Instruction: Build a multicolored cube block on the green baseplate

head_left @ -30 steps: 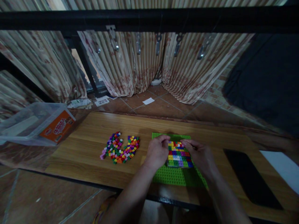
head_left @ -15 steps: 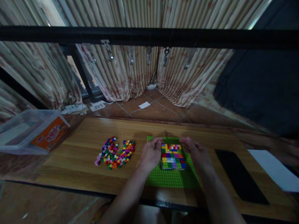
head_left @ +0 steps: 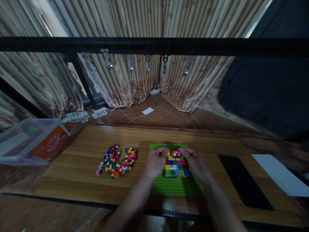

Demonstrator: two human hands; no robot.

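A block of multicoloured toy bricks [head_left: 176, 167] stands on a green studded baseplate [head_left: 169, 188]. Along the block's left side and far left corner, my left hand [head_left: 156, 161] is closed, with thumb and fingers pressed against the bricks. My right hand [head_left: 196, 162] grips the far right corner in the same way, its fingertips at the back edge. The far side of the block and the tips of several fingers are hidden. Left of the baseplate, a loose pile of small coloured bricks [head_left: 117, 167] lies in a curved shape on the wooden table [head_left: 79, 180].
A clear plastic box [head_left: 29, 129] with an orange label stands beyond the table's left end. A black flat slab [head_left: 243, 180] and a white sheet [head_left: 280, 174] lie to the right. Behind the table hang striped curtains [head_left: 135, 83], below a dark horizontal bar [head_left: 154, 46].
My right hand has come in from slightly apart to touch the block's far right corner. My left hand has closed in at the far left corner. The view has shifted slightly.
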